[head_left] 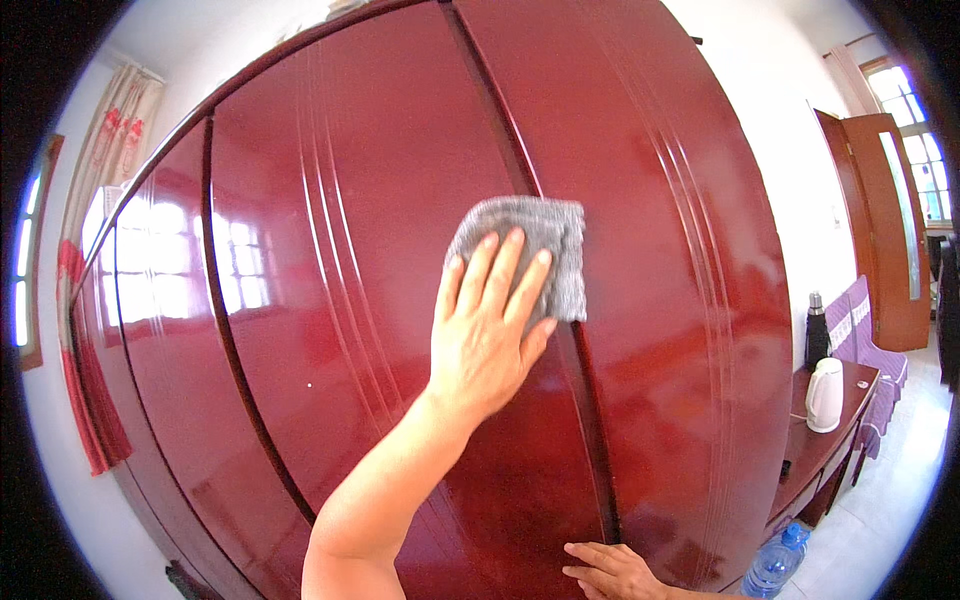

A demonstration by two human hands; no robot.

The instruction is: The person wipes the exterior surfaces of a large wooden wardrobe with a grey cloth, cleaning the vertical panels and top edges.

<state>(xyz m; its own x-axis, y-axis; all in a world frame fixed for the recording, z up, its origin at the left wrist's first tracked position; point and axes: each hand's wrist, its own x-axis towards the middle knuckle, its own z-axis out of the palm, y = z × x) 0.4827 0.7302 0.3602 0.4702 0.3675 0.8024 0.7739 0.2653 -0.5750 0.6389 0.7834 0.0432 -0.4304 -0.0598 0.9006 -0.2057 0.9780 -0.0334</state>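
Observation:
A folded grey cloth lies against the glossy dark red wardrobe, across the dark vertical strip between two door panels. My left hand presses it there, fingers pointing up and slightly spread over the cloth, thumb at its lower edge. The palm is hidden. Low down, my right hand is at the wardrobe front near the foot of that strip. Its fingers are apart and point left, with nothing seen in them; whether the fingertips touch the surface I cannot tell.
On the right, a dark red desk carries a white kettle and a black flask. A large blue-tinted water bottle stands below. Beyond are a purple-covered chair and a brown door. A red-patterned curtain hangs left.

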